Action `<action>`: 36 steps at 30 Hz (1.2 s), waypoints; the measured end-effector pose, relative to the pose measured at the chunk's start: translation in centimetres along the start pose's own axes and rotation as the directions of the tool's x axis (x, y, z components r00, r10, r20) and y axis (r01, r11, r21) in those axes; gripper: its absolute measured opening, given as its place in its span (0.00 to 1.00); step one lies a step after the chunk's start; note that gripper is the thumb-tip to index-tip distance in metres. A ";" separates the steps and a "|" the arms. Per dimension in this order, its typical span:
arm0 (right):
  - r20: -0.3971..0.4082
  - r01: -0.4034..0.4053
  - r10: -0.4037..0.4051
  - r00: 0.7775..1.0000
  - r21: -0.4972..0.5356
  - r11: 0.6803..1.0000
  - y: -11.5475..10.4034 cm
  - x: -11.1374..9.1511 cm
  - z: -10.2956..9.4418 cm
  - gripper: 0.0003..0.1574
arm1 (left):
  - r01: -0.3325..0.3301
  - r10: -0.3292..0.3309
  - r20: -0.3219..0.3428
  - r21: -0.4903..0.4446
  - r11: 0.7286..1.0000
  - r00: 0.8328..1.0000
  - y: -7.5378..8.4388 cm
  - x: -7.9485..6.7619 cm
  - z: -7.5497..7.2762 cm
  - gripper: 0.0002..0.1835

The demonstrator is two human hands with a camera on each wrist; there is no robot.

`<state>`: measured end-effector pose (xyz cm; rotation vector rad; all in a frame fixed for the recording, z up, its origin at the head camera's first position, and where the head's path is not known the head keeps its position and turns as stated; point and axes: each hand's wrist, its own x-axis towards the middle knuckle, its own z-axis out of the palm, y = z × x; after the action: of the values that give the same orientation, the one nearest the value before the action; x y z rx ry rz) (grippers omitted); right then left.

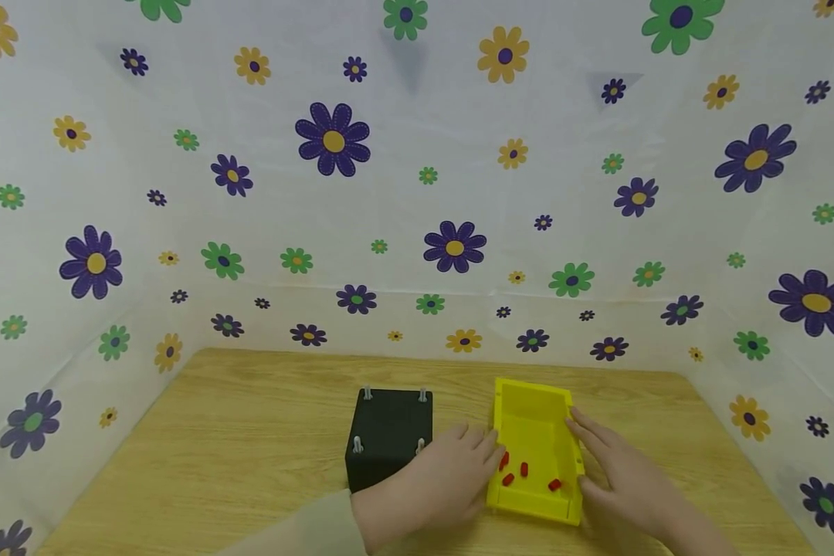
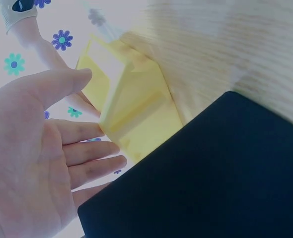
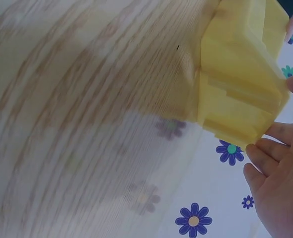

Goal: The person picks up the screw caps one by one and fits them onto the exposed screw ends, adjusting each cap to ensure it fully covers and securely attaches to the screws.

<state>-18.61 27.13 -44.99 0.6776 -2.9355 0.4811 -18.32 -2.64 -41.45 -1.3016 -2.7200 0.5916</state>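
Observation:
A yellow plastic bin (image 1: 538,502) rests on the table with several small red pieces (image 1: 524,469) inside, mostly toward its near end. At the bin's left wall is my left hand (image 1: 452,471), its extended fingertips touching the rim; the left wrist view shows the palm and nearly straight fingers (image 2: 94,153). My right hand (image 1: 622,471) lies along the opposite wall, fingers stretched forward and thumb at the near right corner. In the right wrist view, its fingertips (image 3: 258,153) meet the bin's outer side. A black box (image 1: 392,421) with metal pegs at its corners stands left of the bin, partly behind my left hand.
The wood-grain table (image 1: 264,432) carries the bin and the box. White sheeting (image 1: 417,208) printed with flowers encloses the back and both sides. The black box sits close beside my left forearm.

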 end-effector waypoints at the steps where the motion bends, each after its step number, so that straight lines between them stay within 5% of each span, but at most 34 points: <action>1: 0.000 -0.003 0.003 1.000 0.004 1.000 -0.1 0.0 0.0 0.45 | -0.001 0.001 -0.002 -0.006 1.000 1.000 0.0 -0.1 0.0 0.35; 11: 0.072 -0.049 0.046 0.996 0.046 0.998 -0.7 0.3 0.2 0.47 | -0.016 0.015 -0.051 -0.024 1.000 0.999 0.3 -1.2 0.4 0.33; 21: 0.094 -0.052 0.044 0.995 0.086 0.995 -1.0 0.4 0.3 0.47 | -0.008 0.005 -0.025 -0.098 0.995 1.000 0.6 -1.9 0.6 0.37; 30: 0.121 -0.078 0.066 0.990 0.097 0.992 -1.2 0.7 0.3 0.48 | -0.011 0.010 -0.047 -0.038 0.999 0.999 0.7 -2.5 0.7 0.40; 36: 0.119 -0.082 0.070 0.990 0.106 0.991 -1.2 0.7 0.3 0.48 | -0.012 0.008 -0.046 -0.081 0.997 0.999 0.6 -2.7 0.9 0.41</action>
<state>-18.72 25.68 -44.86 0.6268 -3.0711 0.6367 -16.35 -4.68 -42.20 -1.3303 -2.7290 0.4507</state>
